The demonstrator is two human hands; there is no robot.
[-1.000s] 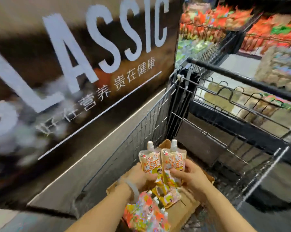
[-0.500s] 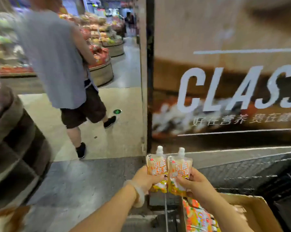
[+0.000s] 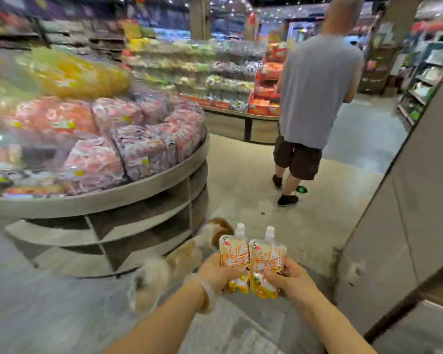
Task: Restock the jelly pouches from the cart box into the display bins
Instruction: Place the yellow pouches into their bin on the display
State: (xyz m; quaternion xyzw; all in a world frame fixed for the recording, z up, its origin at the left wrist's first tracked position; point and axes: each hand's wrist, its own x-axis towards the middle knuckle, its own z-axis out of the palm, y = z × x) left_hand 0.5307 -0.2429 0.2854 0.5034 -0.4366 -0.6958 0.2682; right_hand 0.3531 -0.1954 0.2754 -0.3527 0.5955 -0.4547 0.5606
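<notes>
Round display stand (image 3: pixel 128 198) left, person (image 3: pixel 315 98) ahead, open floor (image 3: pixel 243 180) between.

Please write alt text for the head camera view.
Two hands, left hand and right hand, each grip an orange spouted jelly pouch upright, side by side, above a grey shop floor. A round display stand of packaged snacks stands left; a person walks ahead.

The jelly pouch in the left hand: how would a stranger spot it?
Right of the round display stand, two hands hold twin orange pouches upright. The left hand grips the left pouch, nearer the stand; the right pouch overlaps its edge.
</notes>
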